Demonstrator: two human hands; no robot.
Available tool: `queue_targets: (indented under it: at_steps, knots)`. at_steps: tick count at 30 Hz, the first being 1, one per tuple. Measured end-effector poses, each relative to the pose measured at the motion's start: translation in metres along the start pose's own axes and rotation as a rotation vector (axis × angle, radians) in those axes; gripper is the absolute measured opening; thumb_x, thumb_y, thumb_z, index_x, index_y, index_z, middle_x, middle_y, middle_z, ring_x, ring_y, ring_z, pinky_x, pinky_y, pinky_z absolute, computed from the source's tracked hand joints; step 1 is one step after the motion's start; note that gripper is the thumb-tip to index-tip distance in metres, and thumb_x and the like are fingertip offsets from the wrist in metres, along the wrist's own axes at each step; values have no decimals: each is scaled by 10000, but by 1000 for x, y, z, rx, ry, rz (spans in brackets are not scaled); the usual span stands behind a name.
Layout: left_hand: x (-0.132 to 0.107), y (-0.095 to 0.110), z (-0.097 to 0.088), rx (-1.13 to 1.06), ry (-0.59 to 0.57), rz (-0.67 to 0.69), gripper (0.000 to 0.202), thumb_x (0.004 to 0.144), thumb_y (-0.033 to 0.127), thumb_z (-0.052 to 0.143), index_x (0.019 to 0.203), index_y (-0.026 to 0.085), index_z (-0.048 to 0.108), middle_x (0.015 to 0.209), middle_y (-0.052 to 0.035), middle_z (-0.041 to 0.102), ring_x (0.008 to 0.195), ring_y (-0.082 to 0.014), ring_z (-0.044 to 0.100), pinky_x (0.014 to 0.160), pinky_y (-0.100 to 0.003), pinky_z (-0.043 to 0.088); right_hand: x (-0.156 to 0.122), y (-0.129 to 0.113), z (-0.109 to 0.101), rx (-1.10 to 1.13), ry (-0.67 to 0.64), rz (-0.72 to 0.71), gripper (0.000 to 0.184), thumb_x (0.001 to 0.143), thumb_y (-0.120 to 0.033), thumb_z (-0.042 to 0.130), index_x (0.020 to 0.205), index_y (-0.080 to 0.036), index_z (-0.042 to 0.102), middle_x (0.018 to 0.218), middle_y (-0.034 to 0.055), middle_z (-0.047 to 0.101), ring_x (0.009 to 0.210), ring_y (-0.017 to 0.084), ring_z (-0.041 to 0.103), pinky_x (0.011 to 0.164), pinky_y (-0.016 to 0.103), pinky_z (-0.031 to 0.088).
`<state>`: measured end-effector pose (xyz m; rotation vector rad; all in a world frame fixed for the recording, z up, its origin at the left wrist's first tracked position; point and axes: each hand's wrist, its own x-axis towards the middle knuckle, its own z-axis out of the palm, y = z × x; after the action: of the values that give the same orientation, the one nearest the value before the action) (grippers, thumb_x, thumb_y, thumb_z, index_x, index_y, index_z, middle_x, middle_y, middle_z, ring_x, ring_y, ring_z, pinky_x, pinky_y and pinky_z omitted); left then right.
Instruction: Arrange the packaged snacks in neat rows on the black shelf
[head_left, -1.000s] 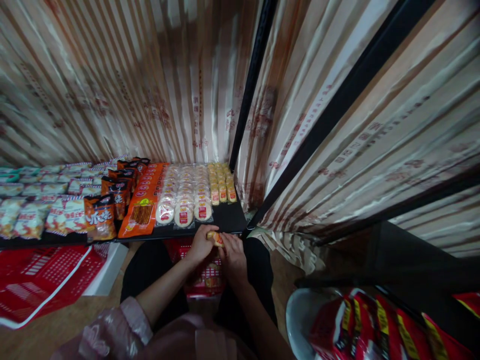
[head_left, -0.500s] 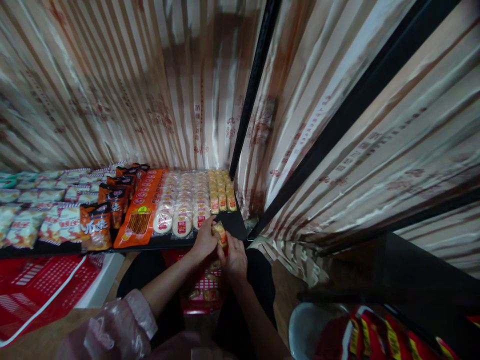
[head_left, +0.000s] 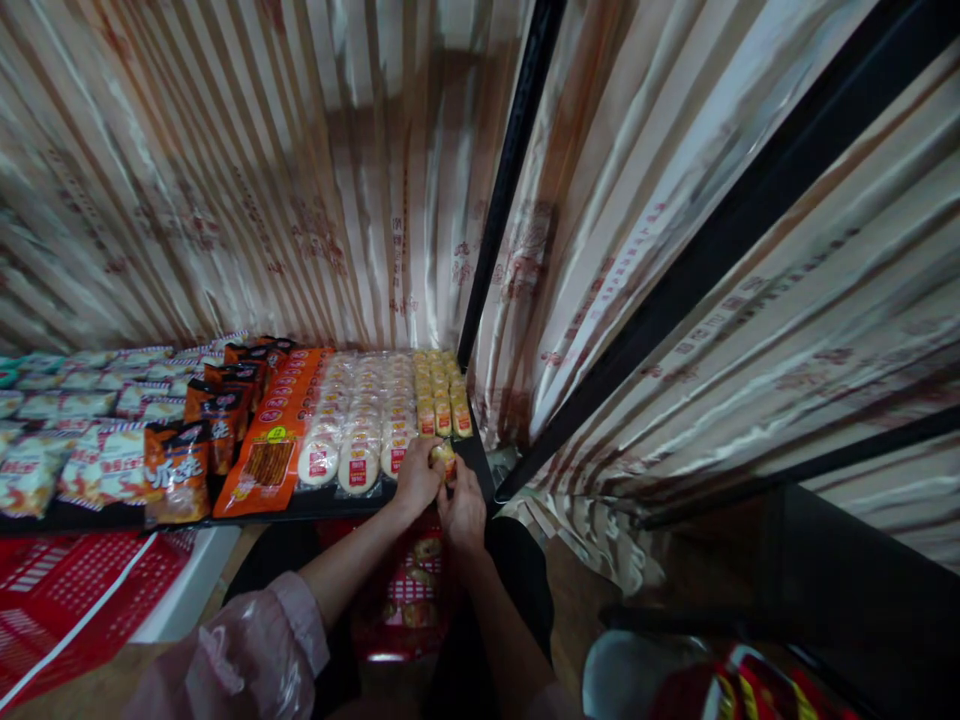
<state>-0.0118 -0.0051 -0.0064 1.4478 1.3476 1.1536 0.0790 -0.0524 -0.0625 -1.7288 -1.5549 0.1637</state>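
My left hand [head_left: 415,480] and my right hand [head_left: 463,510] are both closed on one small yellow snack packet [head_left: 444,455]. They hold it over the front edge of a black shelf [head_left: 472,450], just in front of a row of like yellow packets [head_left: 441,395]. Left of that row lie round white cakes with red labels [head_left: 360,430] in clear wrap, several deep. A red basket [head_left: 409,590] with more small packets sits below my hands, between my knees.
Further left on the shelf are flat orange packets [head_left: 274,430], dark orange bags [head_left: 180,480] and pale snack bags [head_left: 67,440]. Striped paper [head_left: 300,180] lines the shelf back and the right side. A black post [head_left: 510,170] rises at the corner. Red bags [head_left: 742,690] lie bottom right, a red crate [head_left: 60,610] bottom left.
Both hands have risen from the basket with the yellow packet and moved forward onto the shelf's front edge. The view has tilted so the shelf sits lower.
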Motion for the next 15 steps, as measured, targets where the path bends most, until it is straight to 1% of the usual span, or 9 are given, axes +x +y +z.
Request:
queue_targets:
  at_steps: [4,7,10,13,15]
  knots:
    - [3,0,8,-79,8,-87,371,654,0,576,958,204,635,920,-49,594,880,-187,563,873,-324,440,8,4,8,31,32,43,487,821,-234,396,1300,-145,400,996,123,555,804,218,580,782,378,490]
    - [1,-2,14,-187,52,-128,401,650,-10,577,996,189,608,946,-62,596,921,-191,567,856,-307,459,14,7,11,44,37,87,477,827,-246,386,1294,-148,410,1014,128,545,764,212,585,740,369,496]
    - [-3,-8,17,-142,88,-102,405,657,-11,563,1019,168,601,1015,-94,590,982,-212,562,884,-320,456,20,8,12,68,36,115,475,842,-287,394,1297,-150,409,1030,127,535,742,203,589,711,357,493]
    - [-4,-14,19,-66,68,-92,352,687,13,553,998,167,615,1048,-107,600,1023,-227,559,940,-348,431,26,10,14,91,42,138,483,834,-295,415,1297,-156,416,1008,111,534,721,194,589,684,340,486]
    - [-3,-17,20,-62,40,-93,307,706,45,565,975,180,627,1073,-99,612,1053,-233,556,985,-363,403,30,11,16,110,47,152,479,824,-269,413,1291,-164,432,980,99,536,692,184,584,657,322,480]
